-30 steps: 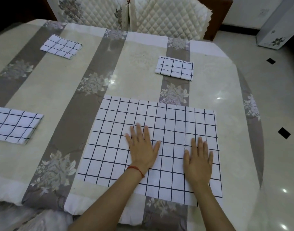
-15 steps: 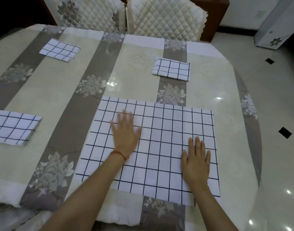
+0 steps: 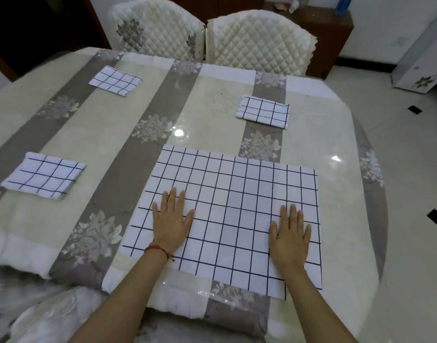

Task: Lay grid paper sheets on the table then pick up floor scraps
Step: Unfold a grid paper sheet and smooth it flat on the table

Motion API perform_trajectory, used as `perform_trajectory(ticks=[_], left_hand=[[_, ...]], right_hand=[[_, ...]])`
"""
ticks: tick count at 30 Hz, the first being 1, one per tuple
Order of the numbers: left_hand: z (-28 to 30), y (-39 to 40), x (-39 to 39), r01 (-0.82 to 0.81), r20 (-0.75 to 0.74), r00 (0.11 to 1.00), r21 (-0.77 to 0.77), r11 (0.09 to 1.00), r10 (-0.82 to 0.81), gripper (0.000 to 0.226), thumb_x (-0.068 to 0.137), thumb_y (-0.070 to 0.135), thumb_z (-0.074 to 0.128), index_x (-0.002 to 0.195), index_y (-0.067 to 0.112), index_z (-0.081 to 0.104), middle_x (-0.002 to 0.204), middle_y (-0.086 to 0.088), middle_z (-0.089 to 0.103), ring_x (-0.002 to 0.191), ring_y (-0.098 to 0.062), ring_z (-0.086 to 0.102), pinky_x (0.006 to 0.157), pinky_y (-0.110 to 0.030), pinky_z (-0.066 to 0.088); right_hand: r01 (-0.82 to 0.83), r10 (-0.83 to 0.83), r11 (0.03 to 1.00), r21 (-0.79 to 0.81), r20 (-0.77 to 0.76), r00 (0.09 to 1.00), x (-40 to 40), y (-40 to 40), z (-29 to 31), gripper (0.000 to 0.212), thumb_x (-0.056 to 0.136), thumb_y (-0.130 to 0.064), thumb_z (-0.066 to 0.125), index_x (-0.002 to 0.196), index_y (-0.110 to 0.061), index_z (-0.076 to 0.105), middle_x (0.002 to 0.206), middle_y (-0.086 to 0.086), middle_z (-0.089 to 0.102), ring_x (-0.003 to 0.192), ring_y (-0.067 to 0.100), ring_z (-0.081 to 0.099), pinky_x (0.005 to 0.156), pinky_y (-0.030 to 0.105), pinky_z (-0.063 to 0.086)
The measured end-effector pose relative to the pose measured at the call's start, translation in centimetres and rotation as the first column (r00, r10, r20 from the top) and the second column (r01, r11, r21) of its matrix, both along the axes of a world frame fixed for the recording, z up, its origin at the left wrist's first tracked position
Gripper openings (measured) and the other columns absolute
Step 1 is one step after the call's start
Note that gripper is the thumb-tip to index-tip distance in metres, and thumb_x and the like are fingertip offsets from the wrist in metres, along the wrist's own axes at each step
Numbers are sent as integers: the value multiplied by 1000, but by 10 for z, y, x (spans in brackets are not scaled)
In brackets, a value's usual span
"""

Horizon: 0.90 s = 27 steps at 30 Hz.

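Observation:
A large white sheet with a dark grid [image 3: 237, 199] lies spread flat on the table [image 3: 113, 144] in front of me. My left hand [image 3: 171, 221] presses flat on its left part, fingers apart, a red string at the wrist. My right hand [image 3: 290, 231] lies flat on the sheet's right part near the right edge. Three folded grid sheets rest on the table: one at the left [image 3: 43, 174], one at the far left [image 3: 114, 80], one at the far middle [image 3: 263, 111]. Neither hand grips anything.
Two quilted cream chairs [image 3: 257, 40] stand at the table's far side. The tablecloth has beige and grey floral stripes. To the right is a glossy tiled floor [image 3: 415, 169] with small black insets. A white cabinet [image 3: 420, 63] stands at the far right.
My left hand slid leftward across the big sheet and a little nearer to me. My right hand stayed near the right edge. The view tilted up, showing more of the chairs.

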<state>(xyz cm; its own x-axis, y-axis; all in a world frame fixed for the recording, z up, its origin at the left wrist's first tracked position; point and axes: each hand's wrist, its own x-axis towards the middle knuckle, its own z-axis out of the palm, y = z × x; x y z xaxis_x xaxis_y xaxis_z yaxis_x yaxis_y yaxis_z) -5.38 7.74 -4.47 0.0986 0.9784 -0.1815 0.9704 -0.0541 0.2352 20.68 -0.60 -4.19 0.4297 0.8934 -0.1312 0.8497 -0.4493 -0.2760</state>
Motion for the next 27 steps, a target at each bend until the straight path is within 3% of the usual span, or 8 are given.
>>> perform_trajectory(ticks=[4, 9, 13, 16, 20, 22, 27], left_hand=[[24, -4, -6, 14, 67, 998, -48, 999, -11, 64, 92, 39, 43, 146, 16, 17, 157, -8, 12, 145, -25, 12, 117, -46, 18], [58, -31, -29, 12, 206, 979, -25, 1000, -7, 51, 92, 29, 49, 139, 14, 35, 149, -8, 33, 139, -22, 28, 113, -34, 27], [88, -48, -46, 10, 283, 959, 63, 998, -27, 36, 92, 25, 50, 126, 13, 53, 130, -6, 55, 121, -21, 49, 94, -30, 43], [103, -53, -68, 10, 252, 967, 75, 997, -29, 33, 93, 26, 49, 122, 12, 56, 127, -3, 58, 113, -20, 55, 86, -24, 43], [113, -43, -123, -9, 160, 987, 95, 995, -6, 37, 89, 32, 48, 114, 9, 62, 114, -11, 64, 108, -30, 58, 86, -31, 46], [116, -32, -160, 3, 121, 992, 126, 992, -18, 43, 82, 34, 45, 110, 6, 64, 111, -14, 65, 106, -32, 59, 83, -34, 48], [109, 3, -260, -15, 93, 996, 135, 991, 2, 35, 92, 28, 50, 123, 13, 56, 127, -7, 57, 121, -25, 49, 94, -35, 43]], right_hand=[[-16, 14, 1000, -20, -139, 990, 3, 1, 16, 56, 97, -38, 27, 147, -17, 12, 158, 3, 6, 146, 19, -1, 116, 38, -8], [-86, 116, 991, 107, -317, 941, -19, -6, 45, 49, 96, -26, 42, 142, -11, 32, 151, 10, 29, 141, 23, 24, 117, 36, 15], [-195, 248, 966, 169, -397, 883, -48, -10, 62, 38, 95, -24, 46, 131, -13, 48, 136, 8, 50, 119, 21, 49, 98, 30, 38], [-339, 375, 927, 161, -373, 849, -78, -12, 71, 36, 95, -25, 45, 129, -13, 50, 134, 3, 51, 123, 19, 45, 101, 28, 34], [-471, 496, 868, 156, -299, 815, -123, 3, 76, 38, 95, -27, 44, 130, -13, 49, 135, 5, 50, 125, 19, 44, 105, 28, 33], [-496, 516, 856, 143, -275, 811, -150, 17, 78, 40, 95, -27, 43, 133, -13, 46, 138, 5, 47, 129, 19, 41, 107, 27, 29], [-444, 459, 888, 119, -295, 838, -238, 53, 77, 41, 96, -27, 43, 134, -13, 45, 142, 6, 44, 133, 20, 36, 109, 29, 28]])
